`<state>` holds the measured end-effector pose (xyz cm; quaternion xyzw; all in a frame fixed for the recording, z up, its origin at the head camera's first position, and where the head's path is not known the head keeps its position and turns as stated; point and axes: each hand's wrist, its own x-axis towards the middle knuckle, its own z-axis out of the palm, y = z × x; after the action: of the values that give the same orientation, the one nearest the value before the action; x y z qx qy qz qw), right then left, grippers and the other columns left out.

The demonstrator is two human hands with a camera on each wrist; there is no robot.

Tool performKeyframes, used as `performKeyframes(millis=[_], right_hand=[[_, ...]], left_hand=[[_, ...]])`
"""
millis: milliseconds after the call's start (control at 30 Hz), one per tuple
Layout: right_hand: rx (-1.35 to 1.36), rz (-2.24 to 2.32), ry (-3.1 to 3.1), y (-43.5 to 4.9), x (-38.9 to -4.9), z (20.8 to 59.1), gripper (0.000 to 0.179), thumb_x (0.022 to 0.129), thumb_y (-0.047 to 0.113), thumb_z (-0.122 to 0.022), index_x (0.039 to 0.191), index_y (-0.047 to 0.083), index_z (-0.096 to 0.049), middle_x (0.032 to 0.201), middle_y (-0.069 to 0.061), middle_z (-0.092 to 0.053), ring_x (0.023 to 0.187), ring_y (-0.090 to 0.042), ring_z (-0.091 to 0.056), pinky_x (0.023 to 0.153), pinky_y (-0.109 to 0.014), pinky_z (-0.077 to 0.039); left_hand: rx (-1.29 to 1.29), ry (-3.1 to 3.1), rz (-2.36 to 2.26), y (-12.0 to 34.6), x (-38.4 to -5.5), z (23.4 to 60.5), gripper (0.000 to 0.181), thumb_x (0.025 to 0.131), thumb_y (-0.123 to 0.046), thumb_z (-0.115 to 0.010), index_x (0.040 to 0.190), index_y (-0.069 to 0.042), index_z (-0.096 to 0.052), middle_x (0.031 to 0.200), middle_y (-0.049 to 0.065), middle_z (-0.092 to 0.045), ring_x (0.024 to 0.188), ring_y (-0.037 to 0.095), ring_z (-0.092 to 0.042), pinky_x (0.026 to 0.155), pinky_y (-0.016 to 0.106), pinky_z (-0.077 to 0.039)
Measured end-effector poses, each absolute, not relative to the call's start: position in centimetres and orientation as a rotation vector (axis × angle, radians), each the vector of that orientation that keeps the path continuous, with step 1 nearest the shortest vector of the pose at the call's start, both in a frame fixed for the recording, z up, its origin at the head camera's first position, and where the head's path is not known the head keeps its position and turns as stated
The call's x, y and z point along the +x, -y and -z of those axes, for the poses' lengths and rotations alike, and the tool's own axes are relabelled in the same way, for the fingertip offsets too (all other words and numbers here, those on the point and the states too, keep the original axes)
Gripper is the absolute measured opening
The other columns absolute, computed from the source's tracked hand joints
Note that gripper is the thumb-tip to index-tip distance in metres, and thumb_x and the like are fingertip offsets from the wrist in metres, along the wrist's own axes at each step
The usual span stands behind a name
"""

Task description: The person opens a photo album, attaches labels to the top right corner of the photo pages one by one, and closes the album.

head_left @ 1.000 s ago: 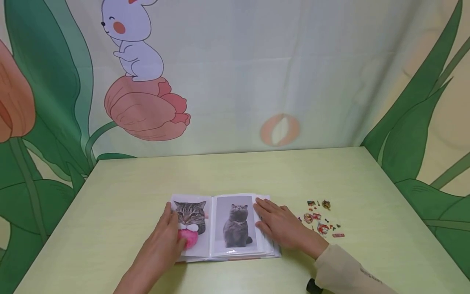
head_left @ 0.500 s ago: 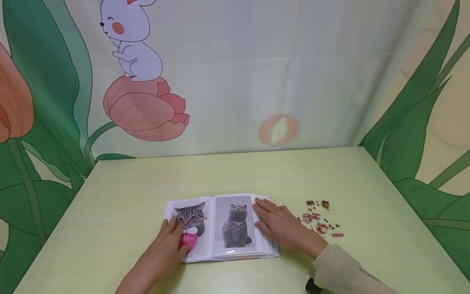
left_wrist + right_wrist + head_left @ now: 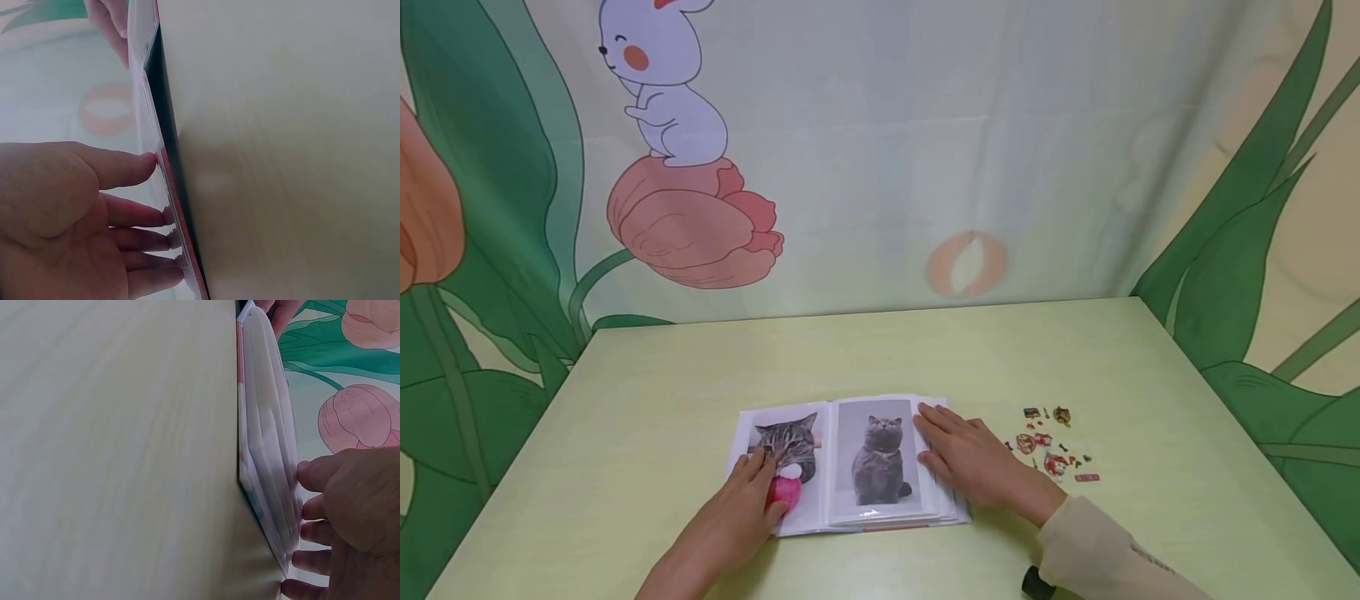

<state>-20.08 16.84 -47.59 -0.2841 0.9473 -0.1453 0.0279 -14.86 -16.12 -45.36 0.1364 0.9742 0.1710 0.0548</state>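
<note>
A small photo album [image 3: 833, 467] lies spread on the table. Its left page carries a tabby cat picture [image 3: 790, 442] with a pink patch, and the right page shows a grey sitting cat [image 3: 882, 467]. My left hand [image 3: 730, 504] rests on the left page, covering its lower left part. In the left wrist view, the thumb and fingertips [image 3: 147, 167] press on the page with the fingers extended. Along the outer edge of the right page my right hand [image 3: 973, 458] lies with straight fingers. The right wrist view shows these fingertips [image 3: 306, 475] against the thick stack of pages [image 3: 269, 406].
Several small colourful stickers [image 3: 1054, 463] are scattered on the table [image 3: 887, 350] right of the album. A curtain [image 3: 850, 150] printed with a rabbit and tulips hangs behind the table. Something small and black [image 3: 1037, 583] shows beneath the right sleeve [image 3: 1105, 546].
My left hand has slid from the left page's outer edge onto the page, which now lies flatter. The right hand keeps its place on the right page. The head view has shifted slightly.
</note>
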Motion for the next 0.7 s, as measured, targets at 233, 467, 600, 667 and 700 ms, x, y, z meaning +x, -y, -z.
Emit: performKeyframes(millis=[233, 467, 600, 667, 700], right_hand=[[-0.863, 0.457, -2.922, -16.81, -20.11, 47.43, 0.059, 0.109, 0.033, -0.052, 0.158, 0.002, -0.039, 0.166, -0.015, -0.031, 0.152, -0.037, -0.029, 0.112, -0.058, -0.038], [-0.887, 0.498, -2.931, -16.91, -20.32, 47.28, 0.06, 0.107, 0.034, -0.057, 0.155, 0.0, -0.044, 0.164, -0.018, -0.034, 0.15, -0.038, -0.034, 0.11, -0.057, -0.041], [-0.87, 0.538, -2.954, -17.09, -20.28, 47.25, 0.061, 0.106, 0.035, -0.058, 0.153, -0.001, -0.046, 0.162, -0.02, -0.037, 0.149, -0.037, -0.036, 0.109, -0.057, -0.042], [-0.862, 0.545, -2.971, -17.23, -20.23, 47.16, 0.06, 0.106, 0.035, -0.059, 0.152, -0.002, -0.047, 0.162, -0.019, -0.038, 0.149, -0.036, -0.036, 0.11, -0.057, -0.042], [-0.861, 0.55, -2.978, -17.34, -20.21, 47.07, 0.059, 0.106, 0.035, -0.059, 0.152, -0.001, -0.048, 0.161, -0.019, -0.04, 0.149, -0.036, -0.037, 0.111, -0.057, -0.041]], left_hand=[[0.399, -2.942, -0.51, 16.21, -14.82, 45.21, 0.06, 0.099, -0.017, -0.069, 0.147, 0.011, -0.047, 0.154, 0.038, -0.038, 0.143, 0.056, -0.033, 0.114, 0.063, -0.035], [0.383, -2.933, -0.482, 16.02, -14.9, 44.86, 0.063, 0.098, -0.023, -0.071, 0.146, 0.012, -0.049, 0.155, 0.036, -0.037, 0.145, 0.054, -0.032, 0.114, 0.063, -0.035], [0.421, -2.954, -0.492, 15.83, -14.87, 44.62, 0.064, 0.098, -0.024, -0.072, 0.145, 0.013, -0.049, 0.155, 0.035, -0.038, 0.146, 0.051, -0.032, 0.115, 0.061, -0.035], [0.451, -2.969, -0.509, 15.72, -14.82, 44.45, 0.062, 0.098, -0.023, -0.072, 0.143, 0.013, -0.051, 0.154, 0.035, -0.039, 0.146, 0.051, -0.033, 0.115, 0.061, -0.035], [0.47, -2.98, -0.519, 15.66, -14.81, 44.37, 0.06, 0.097, -0.022, -0.072, 0.142, 0.013, -0.052, 0.153, 0.035, -0.04, 0.145, 0.052, -0.033, 0.115, 0.061, -0.035]])
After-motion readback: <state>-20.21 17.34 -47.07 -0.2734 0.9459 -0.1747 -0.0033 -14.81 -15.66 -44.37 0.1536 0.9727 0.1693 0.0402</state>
